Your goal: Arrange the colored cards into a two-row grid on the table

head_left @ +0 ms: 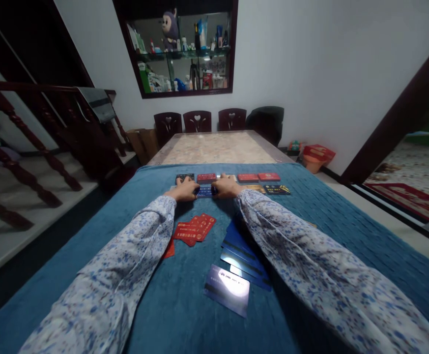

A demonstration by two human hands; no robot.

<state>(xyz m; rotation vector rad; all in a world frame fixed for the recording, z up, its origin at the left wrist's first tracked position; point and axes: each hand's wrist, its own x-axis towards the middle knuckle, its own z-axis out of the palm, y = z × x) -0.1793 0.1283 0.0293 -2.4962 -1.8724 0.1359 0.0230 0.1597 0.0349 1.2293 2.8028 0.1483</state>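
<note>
My left hand (pixel 185 190) and my right hand (pixel 227 187) reach far forward over the cloth. Between them lies a blue card (pixel 204 191), its two ends pinched by my curled fingers. Behind my hands runs a row of card stacks: a dark one (pixel 185 177), a red one (pixel 207 178), and more red ones (pixel 248 178) to the right. A black and gold card (pixel 277 190) lies right of my right hand. Closer to me are fanned red cards (pixel 195 229), overlapping blue cards (pixel 244 255) and a shiny purple-grey card (pixel 228 289). My right sleeve partly covers the blue ones.
A blue cloth (pixel 155 290) covers the near part of the long table, with its bare stone-like top (pixel 221 147) beyond. Several dark chairs (pixel 197 121) stand at the far end. A wooden railing (pixel 26 132) is on the left, an orange bin (pixel 313 162) on the right.
</note>
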